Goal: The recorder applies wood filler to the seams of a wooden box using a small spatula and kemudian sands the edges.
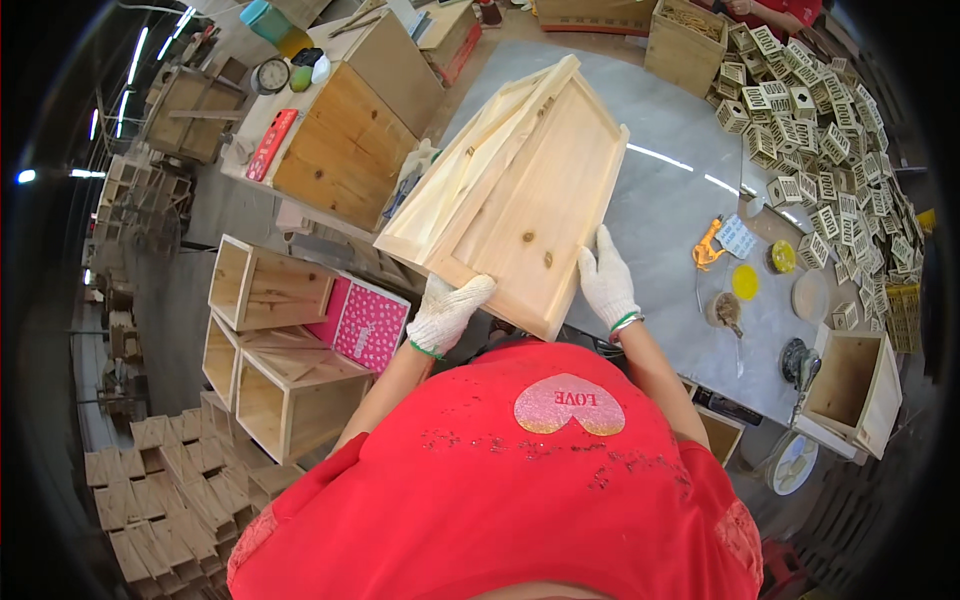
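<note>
A tapered box of pale, knotty wood is tilted in front of me, over the near left part of the grey table. My left hand, in a white knit glove with a green cuff, grips its near left corner, thumb laid over the frame edge. Against the box's right side is my right hand, gloved the same way, with its fingers reaching up along the edge; part of its grip is hidden. A bracelet circles the right wrist.
Small slatted wooden crates are heaped at the right. An orange tool, a yellow lid and a brush lie on the table. A wooden box stands at its right edge. Open boxes are stacked at my left.
</note>
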The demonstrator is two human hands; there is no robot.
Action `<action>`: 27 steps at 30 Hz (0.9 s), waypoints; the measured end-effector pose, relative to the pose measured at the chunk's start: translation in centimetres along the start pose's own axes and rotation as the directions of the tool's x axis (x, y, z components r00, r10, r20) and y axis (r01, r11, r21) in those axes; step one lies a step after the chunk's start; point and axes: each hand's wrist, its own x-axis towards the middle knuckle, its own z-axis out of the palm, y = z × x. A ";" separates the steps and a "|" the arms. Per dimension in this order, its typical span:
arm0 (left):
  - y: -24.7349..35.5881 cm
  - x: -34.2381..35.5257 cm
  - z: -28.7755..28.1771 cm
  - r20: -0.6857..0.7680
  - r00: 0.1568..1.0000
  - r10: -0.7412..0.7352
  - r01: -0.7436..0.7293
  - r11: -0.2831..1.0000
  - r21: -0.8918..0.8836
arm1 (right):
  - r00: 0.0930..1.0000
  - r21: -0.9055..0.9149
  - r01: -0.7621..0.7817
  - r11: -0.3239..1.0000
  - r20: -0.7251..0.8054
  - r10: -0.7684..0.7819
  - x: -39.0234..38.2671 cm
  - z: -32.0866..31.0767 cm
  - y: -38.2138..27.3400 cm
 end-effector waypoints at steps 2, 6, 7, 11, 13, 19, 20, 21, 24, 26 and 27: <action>0.6 -0.6 2.0 0.014 1.000 0.008 -0.010 0.993 0.117 | 0.998 0.067 0.002 0.998 0.067 -0.007 0.0 -1.0 -0.4; 1.2 -0.6 4.9 0.058 0.997 -0.046 0.025 0.948 0.319 | 0.990 0.094 -0.064 0.994 0.132 0.051 0.5 -1.0 1.5; 0.8 -0.7 5.0 0.082 0.996 -0.035 -0.002 0.912 0.411 | 0.989 0.093 -0.064 0.994 0.141 0.051 0.4 -0.9 1.9; 1.9 -0.7 6.2 0.188 0.982 -0.016 -0.097 0.811 0.577 | 0.987 0.100 -0.027 0.995 0.163 0.010 -0.3 0.0 3.1; 1.9 -0.4 6.2 0.209 0.977 0.028 -0.146 0.805 0.575 | 0.989 0.109 0.011 0.994 0.148 -0.028 -0.4 0.3 3.5; 2.1 1.0 5.7 0.250 0.965 0.075 -0.209 0.796 0.568 | 0.973 0.107 -0.035 0.994 0.230 0.009 0.6 -0.4 2.5; 2.1 1.4 5.9 0.269 0.957 0.105 -0.244 0.795 0.556 | 0.977 0.132 -0.014 0.991 0.213 -0.015 0.9 0.1 3.2; 2.3 1.9 6.2 0.281 0.954 0.108 -0.253 0.795 0.551 | 0.980 0.157 0.007 0.988 0.196 -0.038 1.3 0.4 3.7; 1.9 3.3 6.8 0.265 0.964 0.030 -0.185 0.793 0.581 | 0.976 0.105 0.021 0.994 0.211 -0.043 2.3 0.2 4.1; 0.6 4.5 6.7 0.252 0.967 -0.043 -0.116 0.805 0.582 | 0.973 0.094 0.035 0.995 0.223 -0.055 2.7 0.2 4.5; -0.4 5.3 6.5 0.259 0.965 -0.051 -0.113 0.807 0.579 | 0.969 0.092 0.055 0.994 0.235 -0.075 3.0 0.1 4.7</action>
